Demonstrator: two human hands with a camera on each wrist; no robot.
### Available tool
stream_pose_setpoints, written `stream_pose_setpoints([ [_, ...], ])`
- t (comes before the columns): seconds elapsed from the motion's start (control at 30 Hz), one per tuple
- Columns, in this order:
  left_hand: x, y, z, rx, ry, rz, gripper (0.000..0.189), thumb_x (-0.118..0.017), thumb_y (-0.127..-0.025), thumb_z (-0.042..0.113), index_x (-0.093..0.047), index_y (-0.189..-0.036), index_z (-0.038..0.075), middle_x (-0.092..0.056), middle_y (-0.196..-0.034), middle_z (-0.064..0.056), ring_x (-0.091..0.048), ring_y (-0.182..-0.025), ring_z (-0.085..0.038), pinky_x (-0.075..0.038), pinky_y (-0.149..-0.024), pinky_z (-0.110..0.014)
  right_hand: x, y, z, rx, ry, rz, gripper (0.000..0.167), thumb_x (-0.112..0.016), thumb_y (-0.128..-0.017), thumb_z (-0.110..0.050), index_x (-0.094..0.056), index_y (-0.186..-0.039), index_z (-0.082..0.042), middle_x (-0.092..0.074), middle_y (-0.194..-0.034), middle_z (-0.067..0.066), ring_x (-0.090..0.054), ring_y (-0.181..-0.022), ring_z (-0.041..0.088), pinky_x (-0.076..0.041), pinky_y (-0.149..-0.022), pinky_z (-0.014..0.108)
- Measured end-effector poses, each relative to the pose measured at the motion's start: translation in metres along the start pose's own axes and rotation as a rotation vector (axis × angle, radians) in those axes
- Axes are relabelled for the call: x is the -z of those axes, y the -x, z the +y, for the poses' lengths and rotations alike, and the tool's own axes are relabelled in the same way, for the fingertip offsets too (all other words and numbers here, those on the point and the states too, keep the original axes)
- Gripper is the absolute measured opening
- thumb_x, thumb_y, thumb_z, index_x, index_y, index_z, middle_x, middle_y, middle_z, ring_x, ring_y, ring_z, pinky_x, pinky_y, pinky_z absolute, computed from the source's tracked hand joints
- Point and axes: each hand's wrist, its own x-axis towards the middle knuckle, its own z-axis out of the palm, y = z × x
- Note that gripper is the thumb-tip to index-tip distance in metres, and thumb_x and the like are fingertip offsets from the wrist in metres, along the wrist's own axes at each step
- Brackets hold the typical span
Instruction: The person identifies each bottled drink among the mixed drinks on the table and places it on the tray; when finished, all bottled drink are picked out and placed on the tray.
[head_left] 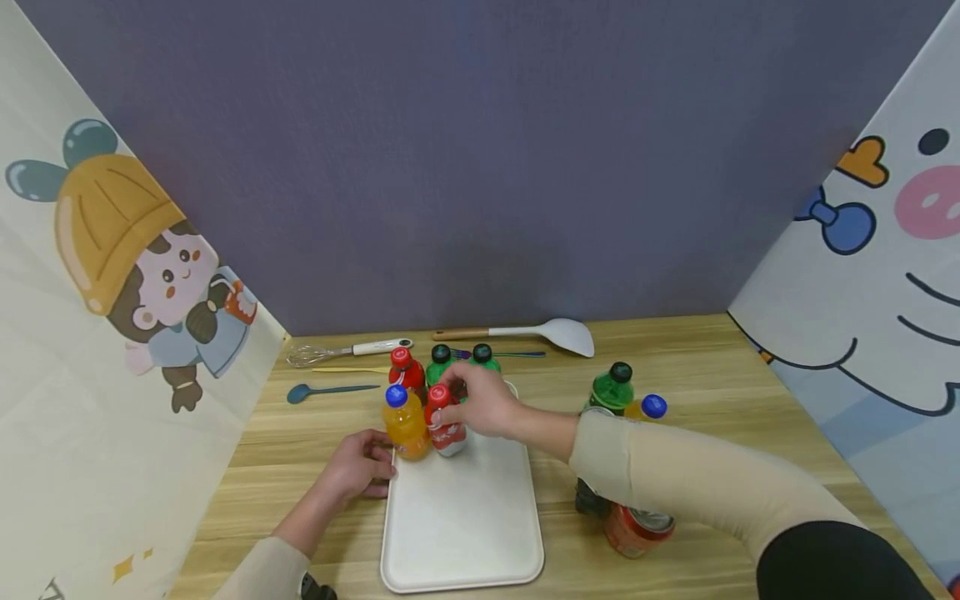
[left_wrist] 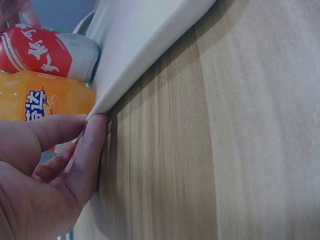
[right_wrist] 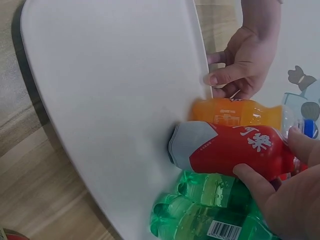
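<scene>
My right hand [head_left: 483, 402] holds a red and silver cola bottle [right_wrist: 225, 150] near its cap, above the left side of a white tray [head_left: 461, 525]. Between thumb and fingers, my left hand [left_wrist: 55, 165] pinches the tray's left rim. An orange soda bottle [head_left: 407, 429] with a blue cap stands on the tray close to that hand. Behind it is another red-capped bottle [head_left: 401, 360]. Two green bottles [right_wrist: 215, 190] are grouped at the tray's far end, partly hidden by my right hand in the head view.
To the right of the tray stand a green bottle [head_left: 613, 389], a blue-capped orange bottle [head_left: 654, 407] and a red can [head_left: 632, 533], partly behind my right sleeve. A whisk [head_left: 360, 348], a white spatula [head_left: 567, 336] and a blue spoon [head_left: 300, 392] lie towards the back wall.
</scene>
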Motion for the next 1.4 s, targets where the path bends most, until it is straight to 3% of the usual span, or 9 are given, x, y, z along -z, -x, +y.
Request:
stream_pose_setpoints([
  [0.47,0.001,-0.002,0.001,0.015,-0.034,-0.007,0.05,-0.072,-0.086,-0.011,-0.055,-0.132,-0.004,-0.06,-0.1,-0.017,-0.063,-0.077,-0.025,-0.066,-0.064,-0.041,-0.001,0.0,0.003,-0.017,-0.009,0.005,0.041,-0.086,-0.084,-0.021,-0.063,-0.117,-0.012,-0.065,-0.106,-0.002,-0.06,-0.097,0.018,-0.058,-0.082,0.027],
  [0.77,0.0,-0.002,0.002,0.012,-0.025,-0.007,0.051,-0.072,-0.085,-0.012,-0.055,-0.132,-0.004,-0.061,-0.102,-0.017,-0.064,-0.078,-0.025,-0.066,-0.064,-0.041,0.005,0.005,0.004,-0.002,-0.009,-0.027,0.046,-0.084,-0.085,-0.024,-0.064,-0.125,-0.012,-0.067,-0.116,-0.001,-0.064,-0.109,0.021,-0.06,-0.093,0.033],
  [1.0,0.001,-0.003,0.0,0.016,-0.015,0.001,0.051,-0.071,-0.084,-0.013,-0.055,-0.132,-0.005,-0.061,-0.1,-0.017,-0.064,-0.077,-0.025,-0.066,-0.063,-0.041,0.016,0.009,0.003,0.028,-0.022,-0.122,0.056,-0.083,-0.087,-0.024,-0.06,-0.137,-0.012,-0.066,-0.13,0.004,-0.062,-0.123,0.028,-0.055,-0.107,0.043],
  [1.4,0.001,-0.001,0.002,0.03,-0.043,-0.005,0.054,-0.073,-0.085,-0.011,-0.054,-0.135,-0.003,-0.061,-0.102,-0.017,-0.063,-0.078,-0.025,-0.066,-0.065,-0.041,0.047,0.024,-0.007,0.088,-0.149,-0.176,0.061,-0.083,-0.088,-0.028,-0.057,-0.14,-0.008,-0.059,-0.141,0.008,-0.055,-0.132,0.03,-0.056,-0.106,0.04],
])
